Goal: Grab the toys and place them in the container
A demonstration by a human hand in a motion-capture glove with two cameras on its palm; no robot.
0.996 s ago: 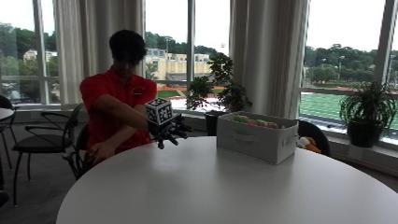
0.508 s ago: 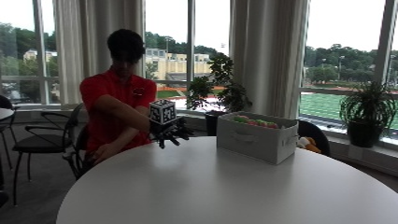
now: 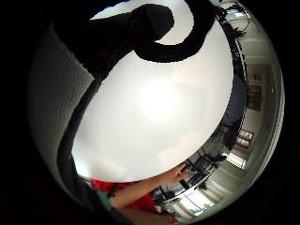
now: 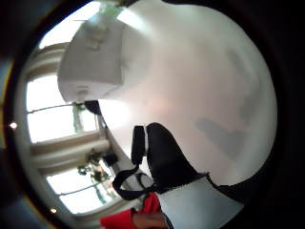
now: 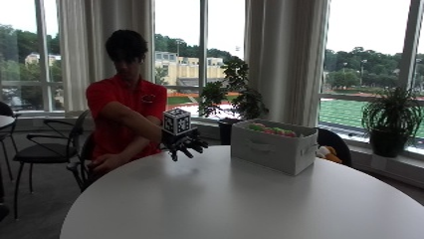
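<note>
R hand point(image 5: 184, 146): grip apart, fingers spread and hanging relaxed, holding nothing, touching nothing. Forearm stretched out across the body, hand hovering palm-down just over the near edge of the round white desk point(image 5: 238, 204). Toys point(image 5: 271, 130) sit in the white fabric container point(image 5: 273, 147) on the desk's far side, well apart from the hand. Bare L hand point(image 5: 106, 162) low by desk edge.

This looks like an office lounge or meeting room: a round white counter point(image 5: 265, 199) with black chairs point(image 5: 46, 149) stands before tall windows point(image 5: 371, 59) hung with long curtains point(image 5: 285, 59), potted plants point(image 5: 391, 119) on the sill, sports field outside.
</note>
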